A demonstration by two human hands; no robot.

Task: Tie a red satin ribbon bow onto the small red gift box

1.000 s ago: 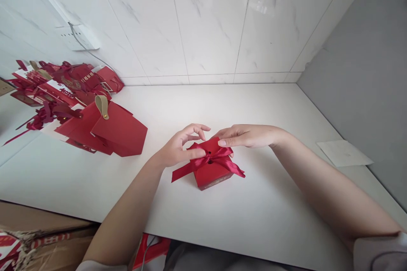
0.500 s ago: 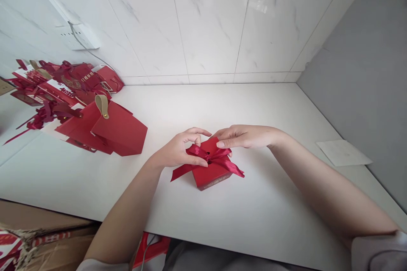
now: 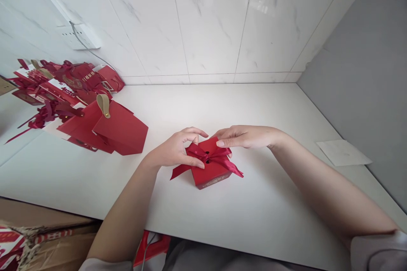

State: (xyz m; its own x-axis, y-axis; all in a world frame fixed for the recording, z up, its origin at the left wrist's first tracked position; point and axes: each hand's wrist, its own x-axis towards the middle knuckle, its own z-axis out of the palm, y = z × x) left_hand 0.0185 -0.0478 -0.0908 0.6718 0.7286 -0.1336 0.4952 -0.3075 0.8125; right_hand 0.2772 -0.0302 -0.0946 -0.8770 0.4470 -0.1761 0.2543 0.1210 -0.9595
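Head view: we're mid bow-tying on the small red box [image 3: 210, 172], sitting center of the white table [image 3: 254, 220]. Left hand [image 3: 174, 150] pinches the ribbon [image 3: 219, 159] loop w/ thumb & fingers; right hand [image 3: 246, 136] pinches the other loop. Next, prob. even pull outward, w/o shifting the box.

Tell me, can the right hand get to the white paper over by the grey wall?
Probably yes. The right hand pinches the ribbon on the red box, but bare table lies between it and the white paper.
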